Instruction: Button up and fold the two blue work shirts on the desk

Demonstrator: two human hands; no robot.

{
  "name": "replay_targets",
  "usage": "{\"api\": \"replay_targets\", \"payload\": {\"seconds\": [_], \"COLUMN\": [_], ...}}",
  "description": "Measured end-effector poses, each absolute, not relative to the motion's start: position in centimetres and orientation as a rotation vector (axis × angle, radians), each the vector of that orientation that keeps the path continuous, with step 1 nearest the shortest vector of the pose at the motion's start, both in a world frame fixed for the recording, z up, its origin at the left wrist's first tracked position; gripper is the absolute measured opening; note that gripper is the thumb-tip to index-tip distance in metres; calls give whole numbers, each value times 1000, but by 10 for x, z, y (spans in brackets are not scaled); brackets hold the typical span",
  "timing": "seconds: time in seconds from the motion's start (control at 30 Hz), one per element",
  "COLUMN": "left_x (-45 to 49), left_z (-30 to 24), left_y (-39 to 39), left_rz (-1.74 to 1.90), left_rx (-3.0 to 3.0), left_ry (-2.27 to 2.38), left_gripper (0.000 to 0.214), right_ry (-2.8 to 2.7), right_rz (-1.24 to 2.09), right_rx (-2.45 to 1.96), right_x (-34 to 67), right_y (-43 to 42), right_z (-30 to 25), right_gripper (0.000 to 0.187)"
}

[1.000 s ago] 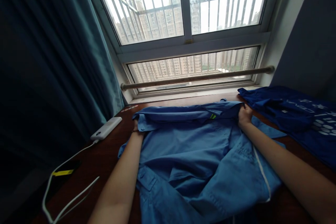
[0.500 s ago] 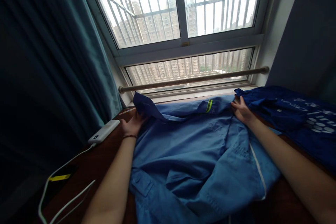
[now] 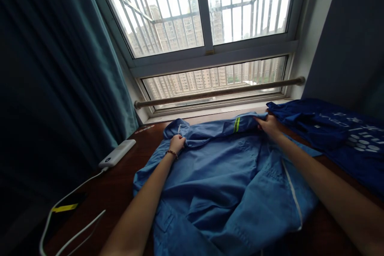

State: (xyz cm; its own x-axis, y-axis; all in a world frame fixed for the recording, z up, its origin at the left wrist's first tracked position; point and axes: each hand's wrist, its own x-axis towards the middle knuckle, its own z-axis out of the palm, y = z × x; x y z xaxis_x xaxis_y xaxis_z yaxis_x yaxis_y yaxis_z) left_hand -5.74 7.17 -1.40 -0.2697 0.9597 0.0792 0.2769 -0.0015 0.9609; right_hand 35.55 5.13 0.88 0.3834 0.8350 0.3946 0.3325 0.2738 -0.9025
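A blue jacket (image 3: 210, 176) with white piping and a yellow-green striped patch lies spread and wrinkled over the dark wooden table. Its far edge is folded over toward me. My left hand (image 3: 177, 144), with a beaded bracelet at the wrist, is closed on the folded cloth at the far left. At the far right corner, my right hand (image 3: 268, 125) pinches the same folded edge, the thumb side toward the window. Parts of the fingers of both hands are hidden by cloth or by the hand itself.
A darker blue garment with white print (image 3: 327, 128) lies at the right. On the left stand a white power bank (image 3: 117, 153) with a white cable (image 3: 72, 188) and a yellow strip (image 3: 65, 208). Behind are a rail (image 3: 222, 93), a barred window and a curtain (image 3: 99, 68).
My left hand has moved right and inward, closing on the jacket's far edge and folding its left end over. My right hand has shifted slightly left along the edge.
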Motion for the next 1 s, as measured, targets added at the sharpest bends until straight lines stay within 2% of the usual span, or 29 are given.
{"api": "replay_targets", "payload": {"seconds": [0.1, 0.23, 0.3, 0.37, 0.43, 0.5, 0.57, 0.77, 0.93, 1.0], "left_x": [-61, -68, -69, -68, -66, -64, -64, -64, -55, -47], "left_z": [4, 39, 48, 46, 38, 28, 21, 22, 39, 51], "left_y": [74, 72, 70, 67, 66, 66, 68, 67, 59, 52], "left_rz": [1404, 1650, 1679, 1645, 1611, 1603, 1602, 1647, 1750, 1820], "left_rx": [1163, 776, 596, 557, 554, 552, 546, 625, 699, 805], "left_ry": [1540, 991, 729, 645, 652, 697, 742, 731, 687, 696], "left_gripper": [17, 24, 26, 30, 31, 28, 25, 20, 13, 9], "right_ry": [-867, -895, -1179, -1510, -1728, -1864, -2034, -2540, -2568, -2560], "right_rz": [674, 602, 536, 387, 131, -117, -231, -130, -97, -164], "right_rx": [-887, -621, -709, -982, -1307, -1495, -1478, -1237, -1271, -1347], "right_x": [354, 354, 355, 355, 353, 348, 341, 334, 329, 325], "right_y": [43, 37, 38, 42, 45, 46, 44, 39, 33, 29], "right_z": [52, 86, 81, 66, 45, 28, 16, 4, 2, 6], "right_gripper": [21, 28, 49, 74, 87, 84, 75, 55, 67, 54]}}
